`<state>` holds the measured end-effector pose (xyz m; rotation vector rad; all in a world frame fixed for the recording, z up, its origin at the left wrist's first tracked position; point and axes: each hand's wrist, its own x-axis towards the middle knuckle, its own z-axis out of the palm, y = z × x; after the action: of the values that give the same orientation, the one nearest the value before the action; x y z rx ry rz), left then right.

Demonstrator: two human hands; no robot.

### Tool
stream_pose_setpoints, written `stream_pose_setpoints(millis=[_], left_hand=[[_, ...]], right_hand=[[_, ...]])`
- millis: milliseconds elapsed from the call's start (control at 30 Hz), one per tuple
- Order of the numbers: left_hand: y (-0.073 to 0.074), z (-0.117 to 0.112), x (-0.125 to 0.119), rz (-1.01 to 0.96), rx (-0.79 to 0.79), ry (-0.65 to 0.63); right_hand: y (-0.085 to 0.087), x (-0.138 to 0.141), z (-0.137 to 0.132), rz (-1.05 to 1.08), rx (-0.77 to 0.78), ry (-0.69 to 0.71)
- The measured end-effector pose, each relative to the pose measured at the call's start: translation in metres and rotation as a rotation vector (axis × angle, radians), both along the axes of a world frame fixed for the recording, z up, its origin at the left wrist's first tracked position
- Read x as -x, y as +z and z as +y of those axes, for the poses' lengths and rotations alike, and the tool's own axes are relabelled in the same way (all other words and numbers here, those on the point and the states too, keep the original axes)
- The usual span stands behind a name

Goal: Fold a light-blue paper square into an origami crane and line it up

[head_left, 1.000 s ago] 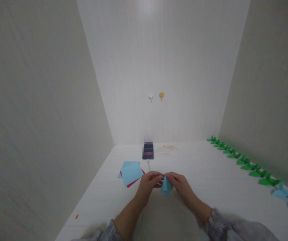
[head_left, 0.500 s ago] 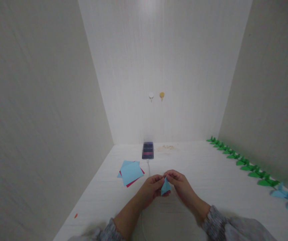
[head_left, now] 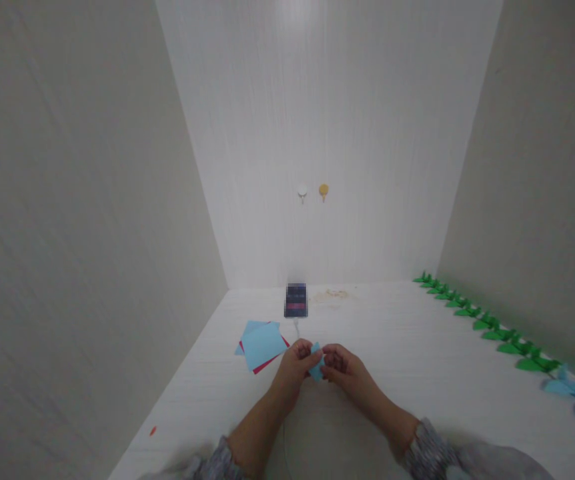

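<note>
A small piece of folded light-blue paper (head_left: 316, 363) is held up over the white table, between my two hands. My left hand (head_left: 295, 365) pinches it from the left, the thumb lying across its face. At its right edge, the curled fingers and thumb of my right hand (head_left: 346, 367) grip it. The fingers partly cover the paper, so its full folded shape is hidden. Just left of my left hand lies a loose stack of square paper sheets (head_left: 263, 345), light blue on top with red corners showing beneath.
A phone with a blurred screen (head_left: 295, 301) stands near the back wall, its white cable (head_left: 296, 327) running toward me. Folded green paper figures (head_left: 510, 347) line the right side, with light-blue ones (head_left: 562, 386) nearer. A small red scrap (head_left: 153, 431) lies at left. Two hooks (head_left: 323, 190) are on the wall.
The folded blue paper has turned and shifted slightly left; it showed a triangular face before and looks narrower now. My right hand's fingers have moved down along its right edge.
</note>
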<state>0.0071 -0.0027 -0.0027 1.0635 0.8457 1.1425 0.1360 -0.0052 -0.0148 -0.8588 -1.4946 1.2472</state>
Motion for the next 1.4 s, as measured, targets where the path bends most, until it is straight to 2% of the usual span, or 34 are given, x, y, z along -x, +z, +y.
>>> stream_pose_setpoints(millis=[100,233,467,567,733,967,1233,1400], left_hand=[[-0.001,0.0,-0.001,-0.007,-0.003,-0.009],[0.003,-0.001,0.002,-0.074,0.005,-0.05],[0.009,-0.003,0.008,-0.161,-0.022,-0.069],[0.009,-0.002,0.008,-0.158,-0.019,-0.041],[0.015,-0.006,0.007,-0.119,0.026,-0.058],[0.019,-0.011,0.007,-0.06,-0.08,-0.146],[0.018,-0.01,0.005,0.031,-0.26,-0.054],[0.014,-0.007,0.007,0.109,-0.324,0.051]], right_hand=[[-0.002,0.0,0.001,0.068,0.015,0.003],[0.005,-0.003,0.0,0.174,0.038,0.003],[0.02,-0.008,-0.01,0.034,-0.039,0.038],[0.019,-0.009,-0.009,0.043,-0.068,0.04],[0.016,-0.011,-0.005,0.056,-0.03,0.011],[0.023,-0.017,-0.007,0.034,-0.127,-0.063],[0.024,-0.014,-0.01,0.039,-0.153,-0.061],[0.025,-0.012,-0.012,0.031,-0.129,-0.065]])
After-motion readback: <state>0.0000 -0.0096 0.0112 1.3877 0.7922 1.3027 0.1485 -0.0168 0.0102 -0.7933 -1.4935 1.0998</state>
